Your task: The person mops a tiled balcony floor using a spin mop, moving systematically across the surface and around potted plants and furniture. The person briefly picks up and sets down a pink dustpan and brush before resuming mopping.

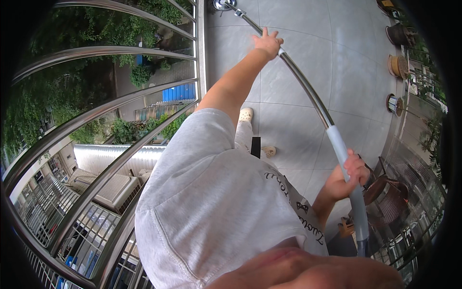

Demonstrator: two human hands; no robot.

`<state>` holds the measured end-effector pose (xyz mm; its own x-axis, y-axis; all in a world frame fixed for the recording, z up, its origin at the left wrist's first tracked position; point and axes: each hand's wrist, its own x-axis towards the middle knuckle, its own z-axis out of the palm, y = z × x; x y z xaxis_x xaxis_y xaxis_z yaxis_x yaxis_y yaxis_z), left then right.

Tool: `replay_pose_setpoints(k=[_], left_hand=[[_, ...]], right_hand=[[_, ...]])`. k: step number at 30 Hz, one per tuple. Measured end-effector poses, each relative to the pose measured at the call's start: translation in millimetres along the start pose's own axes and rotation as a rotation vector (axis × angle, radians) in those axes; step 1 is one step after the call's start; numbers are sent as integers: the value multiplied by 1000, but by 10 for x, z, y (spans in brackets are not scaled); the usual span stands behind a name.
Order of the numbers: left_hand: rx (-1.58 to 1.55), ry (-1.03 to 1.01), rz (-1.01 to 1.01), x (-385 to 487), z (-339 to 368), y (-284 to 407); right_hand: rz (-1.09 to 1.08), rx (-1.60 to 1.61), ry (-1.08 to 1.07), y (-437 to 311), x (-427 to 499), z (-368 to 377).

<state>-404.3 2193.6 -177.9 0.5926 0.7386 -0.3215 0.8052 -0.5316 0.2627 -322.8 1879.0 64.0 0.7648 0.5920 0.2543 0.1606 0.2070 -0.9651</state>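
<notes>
A spin mop's metal pole [306,85] runs diagonally across the view, and the fisheye lens bends it. My right hand [352,173] is closed around its pale grey sleeve [337,142], near the lower right. Farther up, my left hand [267,42] lies over the pole by a white collar, fingers spread and slightly blurred. How firmly its palm touches the pole is hidden. At the top edge, the pole meets a round shiny mop head [224,3], partly cut off, with some dark strands beside it.
Grey floor tiles [296,133] lie under my cream clogs [246,115]. A stainless steel railing [108,50] runs close along my left. Along the right edge stand a dark pot [396,35], a tan pot [396,66], a white pot [394,104] and a brown chair [391,198].
</notes>
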Motion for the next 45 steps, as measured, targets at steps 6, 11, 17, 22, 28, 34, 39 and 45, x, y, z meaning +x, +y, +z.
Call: replay_pose_setpoints(k=[6,11,17,22,28,34,39,45], left_hand=[[-438,-226,424,-1027,-55,1395],[-509,-507,641,-1572,-287,2182],[-460,-417,593,-671,-391,2065],[-203,-294,436,1117,-450,1309],[165,-172,81,2376,-691,490],[-208,-226,259,1623,-860,1254],[-390,-346,387,1561,-1038,1319],[-252,-247,448,3203,-1243,-305]], right_hand=[[141,379,81,-1609,151,-1038],[-308,525,-192,-2327,341,-1217],[-331,361,-11,-1740,821,-1183],[-140,330,321,-241,1673,-558],[-117,220,66,897,2464,183],[-1,253,125,-135,3169,-599],[-70,561,214,-563,3356,-339],[42,418,329,555,3498,1351]])
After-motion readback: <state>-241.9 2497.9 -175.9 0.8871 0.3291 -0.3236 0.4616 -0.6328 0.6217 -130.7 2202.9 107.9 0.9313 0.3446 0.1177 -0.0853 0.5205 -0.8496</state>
